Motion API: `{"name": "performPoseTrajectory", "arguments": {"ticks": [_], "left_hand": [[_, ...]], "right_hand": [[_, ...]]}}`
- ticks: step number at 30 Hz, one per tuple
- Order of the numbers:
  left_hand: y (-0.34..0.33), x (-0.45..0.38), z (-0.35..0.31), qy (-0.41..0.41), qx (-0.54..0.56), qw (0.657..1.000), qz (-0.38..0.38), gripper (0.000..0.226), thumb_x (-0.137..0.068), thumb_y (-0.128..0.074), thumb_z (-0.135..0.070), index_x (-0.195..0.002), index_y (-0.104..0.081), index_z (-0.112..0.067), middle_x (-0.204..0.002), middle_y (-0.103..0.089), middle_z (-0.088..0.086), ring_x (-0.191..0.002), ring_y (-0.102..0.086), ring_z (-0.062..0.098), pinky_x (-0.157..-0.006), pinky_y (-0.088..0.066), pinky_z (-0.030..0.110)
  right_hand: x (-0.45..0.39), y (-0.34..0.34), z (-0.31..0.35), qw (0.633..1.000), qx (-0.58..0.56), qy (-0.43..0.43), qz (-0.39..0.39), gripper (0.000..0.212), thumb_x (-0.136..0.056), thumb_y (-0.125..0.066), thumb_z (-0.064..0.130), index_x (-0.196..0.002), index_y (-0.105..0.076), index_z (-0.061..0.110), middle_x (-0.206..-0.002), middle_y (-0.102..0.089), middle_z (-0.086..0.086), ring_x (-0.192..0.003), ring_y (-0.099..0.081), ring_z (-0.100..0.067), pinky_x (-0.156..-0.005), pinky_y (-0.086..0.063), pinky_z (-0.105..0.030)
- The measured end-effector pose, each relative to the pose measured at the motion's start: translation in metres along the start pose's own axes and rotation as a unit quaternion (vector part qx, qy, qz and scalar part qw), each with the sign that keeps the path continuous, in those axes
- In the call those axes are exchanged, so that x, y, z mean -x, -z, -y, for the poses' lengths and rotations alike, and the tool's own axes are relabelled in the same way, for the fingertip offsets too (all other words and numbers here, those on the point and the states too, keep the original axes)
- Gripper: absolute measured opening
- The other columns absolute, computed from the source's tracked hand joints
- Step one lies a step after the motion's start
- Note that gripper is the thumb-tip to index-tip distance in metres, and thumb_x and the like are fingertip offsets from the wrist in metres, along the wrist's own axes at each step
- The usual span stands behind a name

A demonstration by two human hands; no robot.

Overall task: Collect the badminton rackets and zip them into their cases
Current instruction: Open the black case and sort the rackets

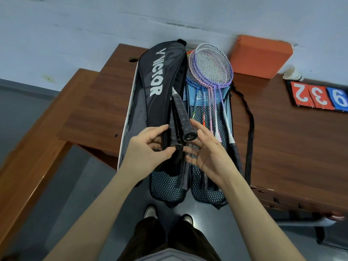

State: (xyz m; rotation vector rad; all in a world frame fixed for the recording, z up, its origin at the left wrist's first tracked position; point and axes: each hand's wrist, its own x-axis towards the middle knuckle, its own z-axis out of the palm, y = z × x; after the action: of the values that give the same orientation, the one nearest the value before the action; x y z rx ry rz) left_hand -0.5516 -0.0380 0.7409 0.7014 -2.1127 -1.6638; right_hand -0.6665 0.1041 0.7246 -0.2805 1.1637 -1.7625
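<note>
A black Victor racket case (156,80) lies on the brown table (282,138), with two black-wrapped racket handles (181,117) sticking out of its lower opening. My left hand (148,147) pinches the case edge and the lower handle end. Beside the handle butts, my right hand (207,151) is spread with its fingers straight, touching them. To the right, several purple, pink and blue rackets (211,66) lie on an open blue mesh case (209,181) that hangs over the table edge.
An orange foam block (259,55) leans against the wall at the back. A shuttlecock (292,74) and red and blue number cards (320,97) lie at the right. A black strap (249,132) loops beside the blue case. My shoes (150,211) stand on the grey floor.
</note>
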Motion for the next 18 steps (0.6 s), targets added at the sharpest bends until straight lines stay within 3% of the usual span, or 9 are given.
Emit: {"name": "performPoseTrajectory", "arguments": {"ticks": [3, 7, 10, 12, 14, 18], "left_hand": [[0.002, 0.002, -0.003, -0.030, -0.065, 0.997, -0.041, 0.047, -0.066, -0.077, 0.004, -0.107, -0.067, -0.018, -0.094, -0.062, -0.006, -0.068, -0.056, 0.004, -0.069, -0.048, 0.010], [0.003, 0.004, -0.001, 0.001, -0.079, 0.996, -0.049, 0.042, -0.067, -0.078, -0.002, -0.103, -0.069, -0.019, -0.081, -0.062, -0.004, -0.064, -0.056, 0.005, -0.068, -0.050, 0.012], [0.009, 0.003, -0.003, 0.036, -0.024, 0.998, -0.050, 0.041, -0.069, -0.078, -0.004, -0.103, -0.068, -0.024, -0.080, -0.067, 0.007, -0.068, -0.062, 0.008, -0.073, -0.054, 0.016], [0.008, 0.003, -0.005, 0.034, -0.012, 0.998, -0.053, 0.039, -0.071, -0.076, -0.002, -0.102, -0.068, -0.025, -0.077, -0.066, 0.001, -0.065, -0.060, 0.002, -0.071, -0.051, 0.011], [0.003, 0.005, -0.004, 0.023, -0.048, 0.998, -0.044, 0.038, -0.072, -0.075, -0.003, -0.103, -0.069, -0.025, -0.073, -0.063, -0.006, -0.060, -0.057, -0.002, -0.066, -0.048, 0.007], [-0.001, 0.009, 0.003, 0.039, -0.039, 0.997, -0.058, 0.036, -0.072, -0.074, -0.002, -0.103, -0.069, -0.020, -0.072, -0.064, -0.007, -0.061, -0.058, -0.005, -0.063, -0.046, 0.005]], "right_hand": [[-0.005, -0.002, -0.007, 0.999, -0.023, -0.034, 0.032, 0.049, -0.076, -0.068, 0.042, -0.123, -0.056, 0.040, -0.089, -0.066, -0.001, -0.080, -0.064, -0.019, -0.069, -0.053, -0.030], [-0.014, -0.001, -0.019, 0.992, -0.108, -0.064, 0.032, 0.069, -0.061, -0.084, 0.039, -0.125, -0.057, 0.032, -0.101, -0.059, -0.012, -0.077, -0.061, -0.023, -0.067, -0.051, -0.031], [-0.016, -0.001, -0.018, 0.991, -0.114, -0.067, 0.022, 0.054, -0.069, -0.077, 0.027, -0.120, -0.060, 0.025, -0.097, -0.060, -0.010, -0.072, -0.061, -0.021, -0.064, -0.050, -0.030], [-0.016, -0.006, -0.021, 0.997, -0.046, -0.061, 0.006, 0.039, -0.081, -0.064, 0.012, -0.118, -0.060, 0.022, -0.091, -0.063, -0.009, -0.068, -0.061, -0.019, -0.064, -0.049, -0.030], [-0.016, -0.010, -0.028, 0.999, 0.012, -0.043, -0.010, 0.037, -0.086, -0.056, -0.002, -0.119, -0.059, 0.015, -0.082, -0.065, -0.008, -0.069, -0.061, -0.018, -0.067, -0.049, -0.032], [-0.015, -0.012, -0.036, 0.995, 0.079, 0.004, -0.062, 0.034, -0.084, -0.059, -0.006, -0.113, -0.063, 0.011, -0.065, -0.051, 0.001, -0.062, -0.051, -0.014, -0.058, -0.045, -0.024]]}}
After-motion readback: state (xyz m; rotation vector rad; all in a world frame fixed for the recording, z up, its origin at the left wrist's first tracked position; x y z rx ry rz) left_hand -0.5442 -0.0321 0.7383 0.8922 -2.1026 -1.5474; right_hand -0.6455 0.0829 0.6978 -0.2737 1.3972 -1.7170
